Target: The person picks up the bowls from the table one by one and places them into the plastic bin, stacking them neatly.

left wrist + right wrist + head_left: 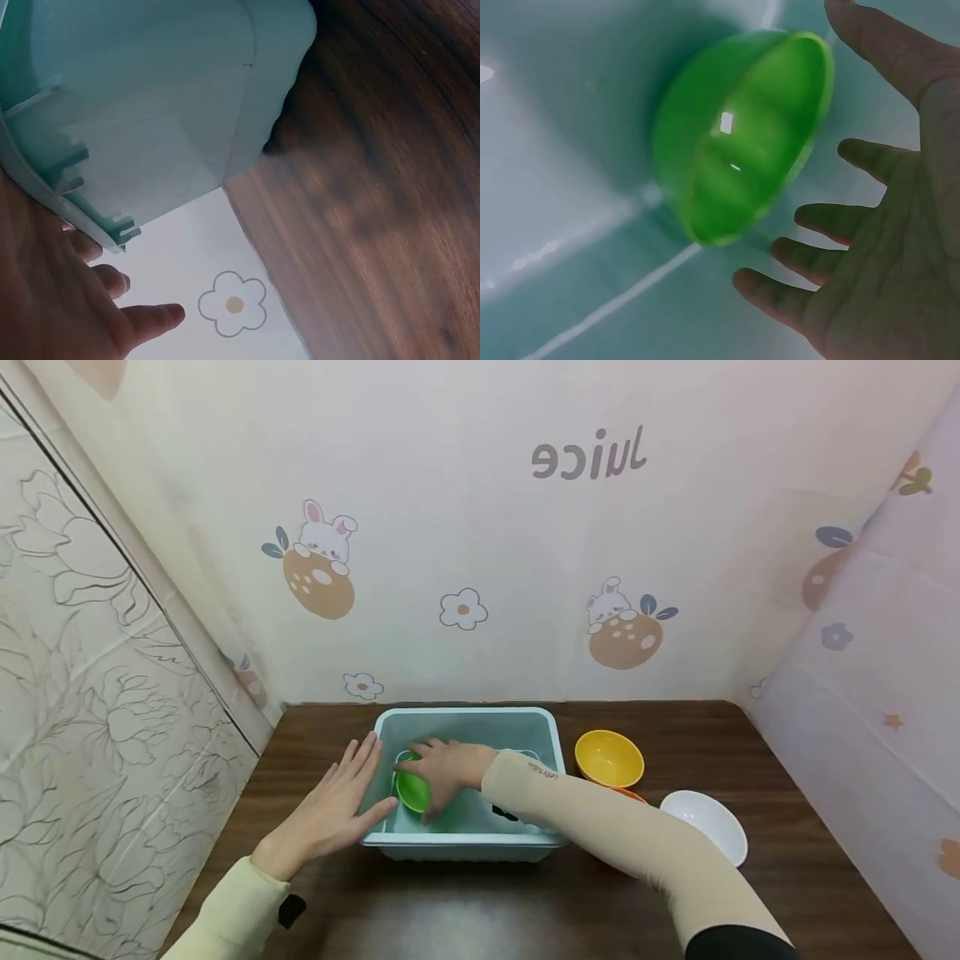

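A light blue-green plastic bin (465, 839) stands on the table, and a green bowl (412, 791) is inside it at the left end. My right hand (448, 770) reaches into the bin just over this bowl. In the right wrist view, a gap shows between the spread fingers of the right hand (885, 247) and the rim of the green bowl (742, 142). With fingers extended, my left hand (330, 814) lies against the bin's left side. The left wrist view shows that hand (67, 300) at the rim of the bin (165, 97).
To the right of the bin are a yellow bowl (609, 758) and a white bowl (705, 825). An orange rim (628, 794) shows between them, mostly hidden by my right forearm. A patterned cloth wall (465, 527) rises behind the wooden table (465, 918).
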Tool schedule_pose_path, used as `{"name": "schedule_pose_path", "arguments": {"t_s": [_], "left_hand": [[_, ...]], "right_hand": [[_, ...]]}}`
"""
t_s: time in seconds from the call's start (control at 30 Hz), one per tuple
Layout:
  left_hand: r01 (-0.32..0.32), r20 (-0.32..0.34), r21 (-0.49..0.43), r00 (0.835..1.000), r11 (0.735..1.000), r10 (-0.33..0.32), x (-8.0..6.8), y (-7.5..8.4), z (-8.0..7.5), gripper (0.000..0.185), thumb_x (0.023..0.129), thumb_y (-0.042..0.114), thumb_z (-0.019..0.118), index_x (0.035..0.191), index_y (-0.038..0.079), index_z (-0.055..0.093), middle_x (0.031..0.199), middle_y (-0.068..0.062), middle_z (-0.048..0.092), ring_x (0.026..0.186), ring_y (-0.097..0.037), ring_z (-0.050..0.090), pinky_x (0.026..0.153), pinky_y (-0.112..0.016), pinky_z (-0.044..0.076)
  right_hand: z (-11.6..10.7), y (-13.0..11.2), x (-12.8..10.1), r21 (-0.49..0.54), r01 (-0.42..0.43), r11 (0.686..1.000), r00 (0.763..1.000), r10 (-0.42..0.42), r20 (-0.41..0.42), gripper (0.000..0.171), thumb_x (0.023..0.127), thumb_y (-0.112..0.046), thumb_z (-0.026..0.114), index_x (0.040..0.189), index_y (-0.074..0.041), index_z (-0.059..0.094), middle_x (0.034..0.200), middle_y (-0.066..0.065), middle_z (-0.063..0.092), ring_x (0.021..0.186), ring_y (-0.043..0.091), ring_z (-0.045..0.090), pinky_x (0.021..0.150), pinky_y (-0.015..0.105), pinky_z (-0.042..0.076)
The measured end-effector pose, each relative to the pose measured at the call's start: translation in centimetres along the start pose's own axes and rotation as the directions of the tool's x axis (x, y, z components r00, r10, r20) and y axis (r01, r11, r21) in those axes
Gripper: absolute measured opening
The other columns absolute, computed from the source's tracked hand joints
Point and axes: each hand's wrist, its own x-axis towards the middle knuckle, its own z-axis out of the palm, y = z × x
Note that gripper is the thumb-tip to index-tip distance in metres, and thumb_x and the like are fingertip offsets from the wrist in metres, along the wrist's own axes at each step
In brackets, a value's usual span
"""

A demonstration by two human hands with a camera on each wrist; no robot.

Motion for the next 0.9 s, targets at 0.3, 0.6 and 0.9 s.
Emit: {"name": "schedule_pose_path", "arguments": {"t_s": [0.3, 0.6, 0.9], "left_hand": [[0.001, -0.002, -0.003, 1.000, 1.000, -0.001, 0.1, -0.1, 0.0, 0.092, 0.102, 0.063, 0.047, 0.166, 0.006, 0.012, 0.175, -0.010, 0.003, 0.159, -0.042, 0.005, 0.119, -0.071, 0.023], [-0.001, 0.001, -0.003, 1.000, 1.000, 0.001, 0.3, 0.2, 0.0, 0.092, 0.102, 0.064, 0.045, 0.166, 0.006, 0.012, 0.175, -0.009, 0.001, 0.160, -0.041, 0.004, 0.119, -0.071, 0.023], [0.011, 0.001, -0.009, 1.000, 1.000, -0.011, 0.2, 0.0, 0.0, 0.092, 0.102, 0.064, 0.046, 0.165, 0.007, 0.013, 0.175, -0.008, 0.002, 0.160, -0.041, 0.005, 0.120, -0.070, 0.023]], "right_hand": [[-3.7, 1.6, -2.8, 0.122, 0.024, 0.992, 0.999, -0.019, -0.040, 0.093, 0.087, -0.060, 0.074, 0.163, -0.036, 0.027, 0.173, 0.007, 0.018, 0.156, 0.034, 0.028, 0.117, 0.057, 0.040], [-5.8, 3.4, -5.8, 0.199, 0.100, 0.975, 0.982, -0.065, -0.176, 0.092, 0.087, -0.062, 0.073, 0.163, -0.030, 0.031, 0.170, 0.012, 0.026, 0.153, 0.033, 0.034, 0.116, 0.055, 0.041], [-8.2, 4.8, -8.5, 0.312, 0.170, 0.935, 0.939, -0.058, -0.339, 0.091, 0.089, -0.056, 0.073, 0.163, -0.027, 0.030, 0.169, 0.013, 0.026, 0.155, 0.033, 0.031, 0.119, 0.056, 0.037]]}}
